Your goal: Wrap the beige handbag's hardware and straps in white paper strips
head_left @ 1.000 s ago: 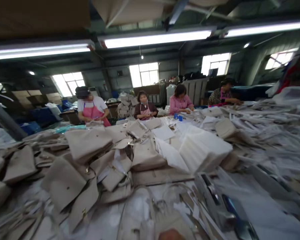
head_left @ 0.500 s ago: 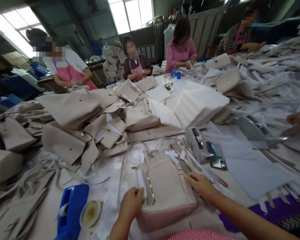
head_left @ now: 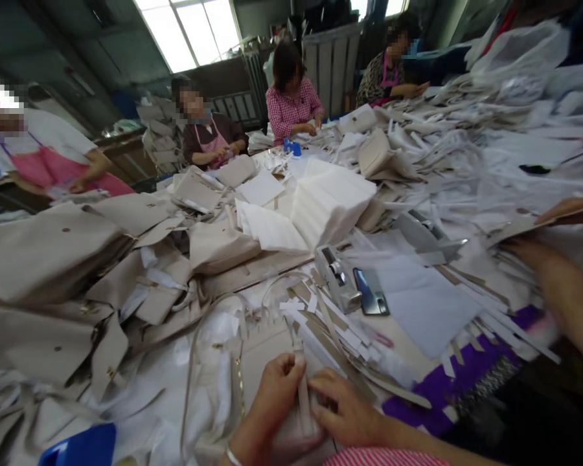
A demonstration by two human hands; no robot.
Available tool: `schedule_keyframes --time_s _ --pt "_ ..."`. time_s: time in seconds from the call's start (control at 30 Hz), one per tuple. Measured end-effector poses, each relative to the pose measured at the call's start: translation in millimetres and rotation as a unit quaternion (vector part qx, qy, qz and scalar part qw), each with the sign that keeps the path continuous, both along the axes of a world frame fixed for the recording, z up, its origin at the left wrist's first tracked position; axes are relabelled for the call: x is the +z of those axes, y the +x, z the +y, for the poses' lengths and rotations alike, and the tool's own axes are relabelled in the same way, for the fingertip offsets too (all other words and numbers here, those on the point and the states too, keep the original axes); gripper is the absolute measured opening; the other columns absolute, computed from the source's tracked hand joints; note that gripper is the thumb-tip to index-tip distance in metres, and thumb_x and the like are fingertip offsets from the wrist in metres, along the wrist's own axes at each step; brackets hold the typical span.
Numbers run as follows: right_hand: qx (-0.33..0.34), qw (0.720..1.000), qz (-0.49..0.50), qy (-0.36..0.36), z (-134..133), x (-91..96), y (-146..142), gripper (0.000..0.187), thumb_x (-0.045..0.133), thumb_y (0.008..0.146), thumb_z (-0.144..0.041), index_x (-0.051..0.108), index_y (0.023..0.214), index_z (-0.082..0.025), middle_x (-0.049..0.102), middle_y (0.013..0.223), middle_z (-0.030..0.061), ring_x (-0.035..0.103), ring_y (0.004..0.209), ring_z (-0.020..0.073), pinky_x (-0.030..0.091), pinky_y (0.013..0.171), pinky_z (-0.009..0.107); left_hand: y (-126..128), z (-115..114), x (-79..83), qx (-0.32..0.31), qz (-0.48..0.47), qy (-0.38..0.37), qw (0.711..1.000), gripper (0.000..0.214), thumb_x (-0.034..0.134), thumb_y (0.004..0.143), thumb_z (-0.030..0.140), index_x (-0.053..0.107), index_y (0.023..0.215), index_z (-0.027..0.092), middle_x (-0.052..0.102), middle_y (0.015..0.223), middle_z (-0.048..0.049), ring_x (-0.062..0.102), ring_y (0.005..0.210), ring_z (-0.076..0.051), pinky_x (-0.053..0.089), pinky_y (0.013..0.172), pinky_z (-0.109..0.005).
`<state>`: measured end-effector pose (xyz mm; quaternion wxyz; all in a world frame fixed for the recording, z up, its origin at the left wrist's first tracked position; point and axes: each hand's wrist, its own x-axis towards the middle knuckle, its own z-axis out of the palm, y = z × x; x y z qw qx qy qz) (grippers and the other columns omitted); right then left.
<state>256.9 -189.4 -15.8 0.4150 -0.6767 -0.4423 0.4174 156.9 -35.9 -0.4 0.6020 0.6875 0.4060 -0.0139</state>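
A beige handbag [head_left: 262, 362] with clear plastic handles lies on the table right in front of me. My left hand [head_left: 276, 398] rests on it with the fingers curled around a narrow white strip [head_left: 302, 388] standing up from the bag. My right hand [head_left: 347, 411] presses its fingertips against the same strip from the right. Both hands touch each other at the strip.
Piles of beige bag parts [head_left: 53, 259] fill the left. A white foam stack [head_left: 330, 200], a tape dispenser [head_left: 337, 278] and a phone [head_left: 370, 292] lie ahead. A blue dispenser [head_left: 78, 446] sits bottom left. Another person's arm [head_left: 558, 278] reaches in at right; several workers sit across the table.
The view has tilted down and shifted right. My right hand moved left from the bag's right edge to meet my left hand at the white strip.
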Motion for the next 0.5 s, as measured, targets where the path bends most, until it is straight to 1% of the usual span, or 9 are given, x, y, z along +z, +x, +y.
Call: schedule_keyframes --time_s 0.07,0.13,0.17,0.23,0.3,0.37,0.43,0.5 --pt "0.024 0.999 0.020 0.007 -7 -9.7 9 0.038 0.059 0.080 -0.031 0.069 0.116 -0.020 0.067 0.100 0.0084 0.061 0.090 0.0227 0.049 0.083 0.033 -3 -3 6.0 0.052 -0.029 -0.067 0.996 0.041 0.066 0.079 0.055 0.069 0.080 0.014 0.067 0.074 -0.0027 0.058 0.071 -0.017 0.045 0.067 -0.027" --pt "0.048 0.998 0.023 0.021 -7 -18.7 17 0.041 0.059 0.083 -0.040 0.068 0.119 -0.022 0.067 0.103 0.0091 0.062 0.090 0.0234 0.050 0.082 0.033 -8 -5 9.9 0.106 -0.078 -0.123 0.984 0.040 0.073 0.075 0.055 0.070 0.082 0.015 0.068 0.076 -0.0014 0.057 0.071 -0.016 0.045 0.069 -0.026" --pt "0.056 0.998 0.019 0.025 -4 -21.9 19 0.041 0.060 0.083 -0.044 0.069 0.117 -0.024 0.067 0.104 0.0093 0.062 0.092 0.0242 0.051 0.083 0.033 -11 -6 10.0 0.127 -0.105 -0.139 0.976 0.040 0.076 0.072 0.054 0.071 0.082 0.015 0.068 0.076 -0.0014 0.058 0.072 -0.016 0.045 0.070 -0.026" --pt "0.057 0.998 0.011 0.006 5 -24.3 15 0.036 0.063 0.081 -0.047 0.073 0.109 -0.027 0.067 0.109 0.0097 0.062 0.099 0.0269 0.051 0.087 0.035 -17 -8 6.9 0.164 -0.148 -0.161 0.962 0.040 0.082 0.067 0.052 0.071 0.079 0.015 0.068 0.075 -0.0016 0.059 0.073 -0.017 0.046 0.073 -0.027" --pt "0.049 0.999 -0.001 -0.008 14 -20.6 2 0.035 0.068 0.077 -0.047 0.075 0.106 -0.028 0.065 0.122 0.0109 0.058 0.114 0.0315 0.047 0.099 0.040 -23 -10 2.3 0.193 -0.178 -0.193 0.945 0.040 0.084 0.064 0.050 0.069 0.077 0.015 0.068 0.074 -0.0024 0.061 0.073 -0.017 0.047 0.073 -0.027" --pt "0.023 1.000 -0.013 0.005 20 -11.9 -17 0.033 0.066 0.080 -0.047 0.077 0.103 -0.025 0.059 0.134 0.0119 0.051 0.126 0.0333 0.038 0.110 0.044 -29 -12 0.0 0.215 -0.203 -0.234 0.926 0.040 0.084 0.065 0.047 0.067 0.081 0.015 0.069 0.079 -0.0037 0.063 0.077 -0.018 0.049 0.073 -0.028" --pt "-0.028 0.999 -0.017 0.022 22 -0.8 -37 0.033 0.058 0.087 -0.047 0.077 0.097 -0.022 0.058 0.134 0.0125 0.049 0.129 0.0313 0.035 0.112 0.044 -35 -13 0.9 0.216 -0.231 -0.269 0.910 0.040 0.083 0.067 0.046 0.065 0.086 0.016 0.069 0.085 -0.0050 0.065 0.080 -0.019 0.050 0.073 -0.029" --pt "-0.075 0.997 -0.021 0.022 25 9.3 -53 0.037 0.051 0.093 -0.046 0.077 0.091 -0.020 0.063 0.126 0.0125 0.052 0.123 0.0285 0.036 0.110 0.042 -40 -13 3.4 0.204 -0.257 -0.293 0.898 0.041 0.080 0.070 0.049 0.062 0.088 0.016 0.068 0.084 -0.0044 0.065 0.077 -0.018 0.051 0.070 -0.028"
